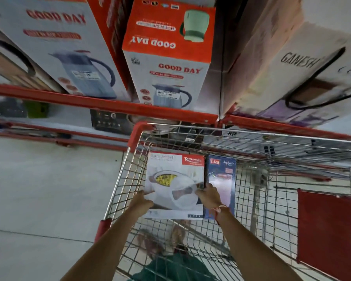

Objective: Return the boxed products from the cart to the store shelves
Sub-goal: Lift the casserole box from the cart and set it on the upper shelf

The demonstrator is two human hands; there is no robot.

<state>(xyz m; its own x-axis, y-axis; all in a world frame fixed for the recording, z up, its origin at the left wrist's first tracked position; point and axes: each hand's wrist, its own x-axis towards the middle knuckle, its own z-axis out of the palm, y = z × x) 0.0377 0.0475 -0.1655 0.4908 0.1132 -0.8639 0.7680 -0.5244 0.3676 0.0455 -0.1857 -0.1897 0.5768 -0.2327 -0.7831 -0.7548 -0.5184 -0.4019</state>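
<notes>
Fingers [199, 192] partly behind white box [174, 185]

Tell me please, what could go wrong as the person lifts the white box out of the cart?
1. The left hand and right hand grip only the near edges of the white Rishabh box, so its far end may tip down.
2. The blue Liza box lies right beside it and may be dragged or knocked.
3. The red shelf rail sits close above the cart; the box could hit it.
</notes>
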